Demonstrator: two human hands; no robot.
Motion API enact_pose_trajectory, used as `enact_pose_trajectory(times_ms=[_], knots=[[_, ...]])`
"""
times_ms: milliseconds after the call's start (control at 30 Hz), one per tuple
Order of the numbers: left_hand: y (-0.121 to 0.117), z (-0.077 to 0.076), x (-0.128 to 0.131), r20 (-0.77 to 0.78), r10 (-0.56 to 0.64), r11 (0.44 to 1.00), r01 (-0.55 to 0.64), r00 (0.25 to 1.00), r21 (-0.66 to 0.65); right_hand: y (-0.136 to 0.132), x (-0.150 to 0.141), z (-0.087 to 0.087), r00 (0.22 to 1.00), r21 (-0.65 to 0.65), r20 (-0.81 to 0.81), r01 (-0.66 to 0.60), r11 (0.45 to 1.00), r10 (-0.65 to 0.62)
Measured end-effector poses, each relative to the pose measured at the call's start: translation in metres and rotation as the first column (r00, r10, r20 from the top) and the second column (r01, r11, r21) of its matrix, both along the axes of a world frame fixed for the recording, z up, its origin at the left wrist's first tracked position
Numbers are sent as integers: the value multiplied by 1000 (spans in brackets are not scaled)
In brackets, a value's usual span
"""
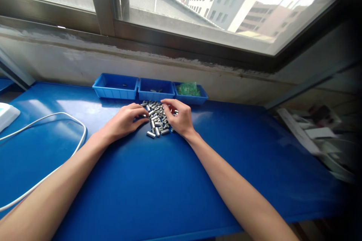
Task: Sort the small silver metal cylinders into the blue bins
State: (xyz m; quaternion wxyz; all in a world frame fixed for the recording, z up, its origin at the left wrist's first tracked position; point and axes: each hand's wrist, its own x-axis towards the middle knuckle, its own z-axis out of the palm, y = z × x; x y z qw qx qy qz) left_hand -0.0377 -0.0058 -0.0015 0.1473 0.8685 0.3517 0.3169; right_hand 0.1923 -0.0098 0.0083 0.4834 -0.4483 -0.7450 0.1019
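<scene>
A loose pile of small metal hex standoffs [157,131] lies on the blue tabletop, with some smaller screw-like pieces mixed in. At the pile's left edge is my left hand [127,120]. Its fingers are bent, with a gap between them and the thumb, and I see nothing held there. My right hand [179,118] reaches over the pile's right side. Its thumb and index fingertips come together near the far edge of the pile; whatever is between them is too small to make out. Part of the pile is hidden under this hand.
Behind the pile stand three blue bins: the left bin [115,92] and middle bin [156,95] hold a few small pieces, the right bin [192,100] green bags. A white cable [85,131] curves across the left of the table [152,192], near a white device [8,115].
</scene>
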Motion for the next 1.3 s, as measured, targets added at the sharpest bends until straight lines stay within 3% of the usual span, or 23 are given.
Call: enact_pose_trajectory(times_ms=[200, 333, 467, 600, 933, 1167, 1300], knots=[[1, 2, -2, -4, 106, 993, -106, 994, 45, -1, 0, -3, 999, -14, -44, 0, 1000, -1], [-2, 2, 0, -90, 44, 999, -41, 995, 28, -2, -1, -4, 1000, -25, -19, -12, 1000, 12], [-8, 9, 2, -71, 27, 999, -29, 997, -28, -2, -1, -4, 999, -28, -17, -40, 999, 39], [-12, 14, 2, -90, -64, 996, 58, 994, -68, -2, -1, -3, 999, -39, -13, -49, 998, 49], [-1, 0, 0, -63, -112, 993, 110, 992, -36, -2, -1, -2, 998, -69, -20, -57, 996, 55], [-2, 5, -1, 62, -35, 995, 40, 997, -90, -2, -1, -3, 999, -53, -14, -42, 998, 41], [-2, 8, -1, 199, 29, 979, 12, 980, -205, -2, -1, -4, 999, -48, -5, -42, 998, 42]])
